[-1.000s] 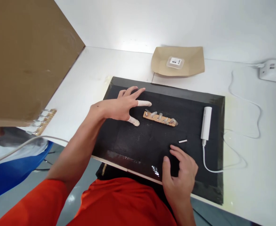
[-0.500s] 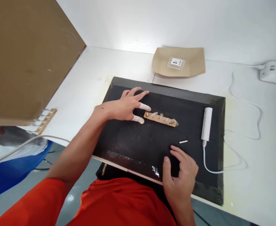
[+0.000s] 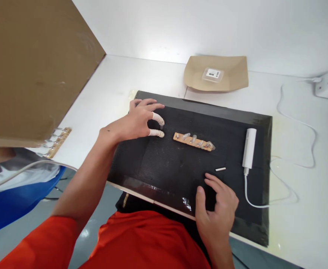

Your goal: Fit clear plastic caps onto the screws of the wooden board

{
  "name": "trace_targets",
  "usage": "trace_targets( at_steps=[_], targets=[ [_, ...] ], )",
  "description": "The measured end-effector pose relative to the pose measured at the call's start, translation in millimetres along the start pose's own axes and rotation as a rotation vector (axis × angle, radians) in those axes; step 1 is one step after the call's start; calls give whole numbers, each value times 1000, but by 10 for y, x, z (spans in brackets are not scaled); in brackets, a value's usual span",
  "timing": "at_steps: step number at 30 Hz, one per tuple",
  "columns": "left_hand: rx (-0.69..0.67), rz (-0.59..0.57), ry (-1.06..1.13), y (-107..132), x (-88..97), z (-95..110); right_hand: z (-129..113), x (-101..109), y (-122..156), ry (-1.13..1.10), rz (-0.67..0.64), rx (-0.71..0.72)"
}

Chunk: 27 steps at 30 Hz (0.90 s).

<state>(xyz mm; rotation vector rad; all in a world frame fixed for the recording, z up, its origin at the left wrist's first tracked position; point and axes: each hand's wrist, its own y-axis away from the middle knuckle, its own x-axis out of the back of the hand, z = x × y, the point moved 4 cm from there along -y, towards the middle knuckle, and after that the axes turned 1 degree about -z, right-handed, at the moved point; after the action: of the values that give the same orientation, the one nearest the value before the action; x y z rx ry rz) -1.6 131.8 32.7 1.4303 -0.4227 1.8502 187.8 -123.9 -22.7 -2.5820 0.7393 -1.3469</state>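
My left hand (image 3: pixel 141 121) is over the left part of the black mat, with white finger covers on its thumb and index finger. A small clear piece (image 3: pixel 161 127) shows between those two fingertips; the other fingers are spread. To the right of that hand lies a narrow wooden strip (image 3: pixel 185 141) carrying several clear, tube-like pieces and small metal parts. My right hand (image 3: pixel 218 205) rests near the mat's front edge, its fingers apart and holding nothing. Just beyond its fingertips is a short white stick (image 3: pixel 220 169).
A white handheld device (image 3: pixel 249 149) with a cable lies on the black mat (image 3: pixel 152 164) at right. Behind stands a brown paper tray (image 3: pixel 235 74) holding a labelled clear box (image 3: pixel 213 75). A brown board (image 3: pixel 40 67) rises at left, beside another wooden strip (image 3: pixel 60 143). Someone sits beyond it.
My left hand has moved left, away from the wooden strip, and a small clear piece now shows between its thumb and index finger. My right hand has stayed put. The view has shifted slightly.
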Motion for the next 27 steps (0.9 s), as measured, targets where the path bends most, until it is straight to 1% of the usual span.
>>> trace_targets(
  at_steps=[7,13,19,22,27],
  targets=[
    [16,23,9,5,-5,-36,2,-1,-8,-9,-2,1],
    [0,67,-4,-43,-64,-79,4,5,-7,-7,-3,5],
    [45,19,15,-106,-110,-129,7,-10,-6,-2,-6,11],
    [78,-2,34,-122,-103,-139,10,-14,0,-2,-10,10],
    [87,-20,43,-174,-77,-139,5,2,1,-6,0,19]
  ],
)
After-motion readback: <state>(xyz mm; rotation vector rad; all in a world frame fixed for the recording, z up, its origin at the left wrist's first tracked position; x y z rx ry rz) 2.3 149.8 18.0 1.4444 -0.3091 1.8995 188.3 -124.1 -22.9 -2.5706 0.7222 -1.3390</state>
